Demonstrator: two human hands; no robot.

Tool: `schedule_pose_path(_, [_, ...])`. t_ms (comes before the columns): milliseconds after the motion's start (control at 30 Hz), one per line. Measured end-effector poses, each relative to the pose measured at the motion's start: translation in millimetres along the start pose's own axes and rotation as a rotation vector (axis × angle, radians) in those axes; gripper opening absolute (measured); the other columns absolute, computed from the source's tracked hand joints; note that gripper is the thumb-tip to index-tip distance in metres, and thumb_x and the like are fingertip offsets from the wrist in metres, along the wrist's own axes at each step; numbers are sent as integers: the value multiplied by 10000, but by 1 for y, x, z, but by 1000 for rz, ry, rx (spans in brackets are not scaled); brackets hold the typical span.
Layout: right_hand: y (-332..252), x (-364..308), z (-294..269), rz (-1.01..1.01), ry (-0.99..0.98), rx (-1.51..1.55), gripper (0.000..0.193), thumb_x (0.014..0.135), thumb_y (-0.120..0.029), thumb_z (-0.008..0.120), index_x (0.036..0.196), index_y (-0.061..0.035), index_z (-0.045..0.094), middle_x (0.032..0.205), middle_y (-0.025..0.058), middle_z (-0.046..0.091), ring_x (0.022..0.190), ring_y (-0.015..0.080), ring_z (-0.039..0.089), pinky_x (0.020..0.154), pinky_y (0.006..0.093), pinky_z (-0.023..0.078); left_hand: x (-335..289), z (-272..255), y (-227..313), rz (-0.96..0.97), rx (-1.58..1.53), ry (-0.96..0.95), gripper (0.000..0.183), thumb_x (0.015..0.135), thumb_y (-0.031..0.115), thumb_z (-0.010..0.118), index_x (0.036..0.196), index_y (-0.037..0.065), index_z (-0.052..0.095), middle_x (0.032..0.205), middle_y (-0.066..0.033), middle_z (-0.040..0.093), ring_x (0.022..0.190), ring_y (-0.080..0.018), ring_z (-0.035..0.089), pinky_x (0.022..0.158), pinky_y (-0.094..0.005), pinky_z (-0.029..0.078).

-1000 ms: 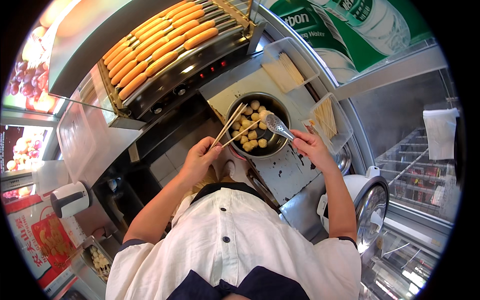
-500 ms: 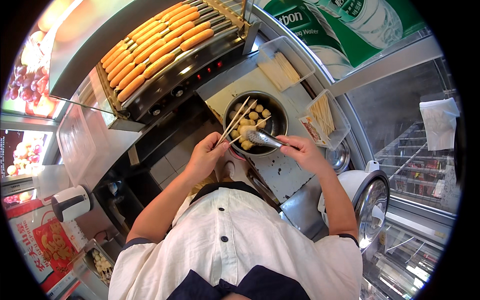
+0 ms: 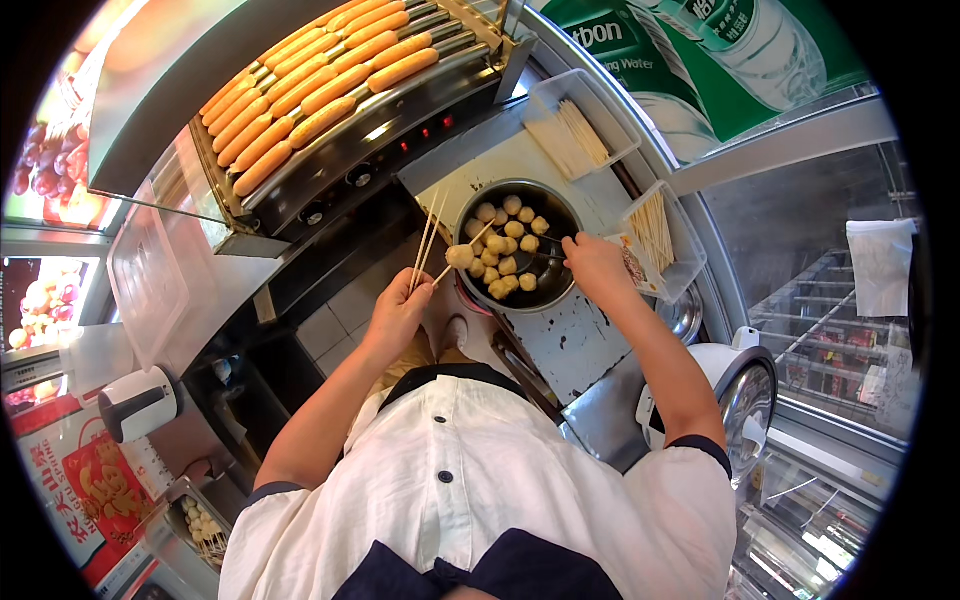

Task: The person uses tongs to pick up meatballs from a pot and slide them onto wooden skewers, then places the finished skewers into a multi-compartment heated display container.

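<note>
So far one fish ball (image 3: 459, 257) is skewered; left hand (image 3: 398, 312) grips bamboo skewers (image 3: 428, 238), right hand (image 3: 594, 266) clasps tongs; pot (image 3: 560, 290) remains full.

Green bottle poster (image 3: 700, 60) upper right, red printed sign (image 3: 105, 495) lower left

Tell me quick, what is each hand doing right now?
Left hand: closed on a bunch of wooden skewers, one carrying a fish ball.
Right hand: closed at the pot; what it holds cannot be told.
</note>
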State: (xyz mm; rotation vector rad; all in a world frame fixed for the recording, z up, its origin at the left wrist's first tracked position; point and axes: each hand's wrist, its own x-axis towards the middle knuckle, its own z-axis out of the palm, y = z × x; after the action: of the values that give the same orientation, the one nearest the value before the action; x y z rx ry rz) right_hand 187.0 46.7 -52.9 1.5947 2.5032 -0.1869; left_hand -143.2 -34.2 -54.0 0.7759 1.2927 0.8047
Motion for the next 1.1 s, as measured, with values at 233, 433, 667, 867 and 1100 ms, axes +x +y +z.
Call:
schedule_pose_path(233, [8,-22,-24,93,51,191,166,895,-235,658,979,-92,654,835,93,634,808,319,654,675,398,513,-4,-9,7,-22,24,-53,118,1001,198,554,1000,83,578,741,58,469,583,-24,347,510,-200,269])
schedule_pose_path(433, [7,-62,-86,31,170,469,345,895,-258,670,1222,-149,667,863,65,625,765,268,619,670,372,492,-16,-1,31,29,75,-124,109,994,172,556,965,74,594,766,57,484,694,-40,397,611,-210,329])
schedule_pose_path(667, [11,-79,-119,-27,153,470,344,882,-159,678,1218,-89,654,901,94,633,769,271,618,702,348,489,-21,4,49,38,92,-182,74,986,124,559,967,64,599,787,45,493,751,-59,425,678,-225,365])
schedule_pose_path(867, [13,-81,-129,-97,166,409,343,879,-160,678,1214,-94,656,929,93,648,778,274,621,697,349,493,-16,2,47,110,194,-220,96,1005,152,551,985,74,602,770,60,477,685,-33,388,581,-206,327])
schedule_pose_path(1100, [19,-74,-142,-117,150,397,347,869,-158,683,1211,-101,660,913,75,642,753,274,610,675,352,483,-17,-6,44,103,144,-204,103,1008,168,550,986,83,605,757,70,460,676,-26,375,578,-199,314])
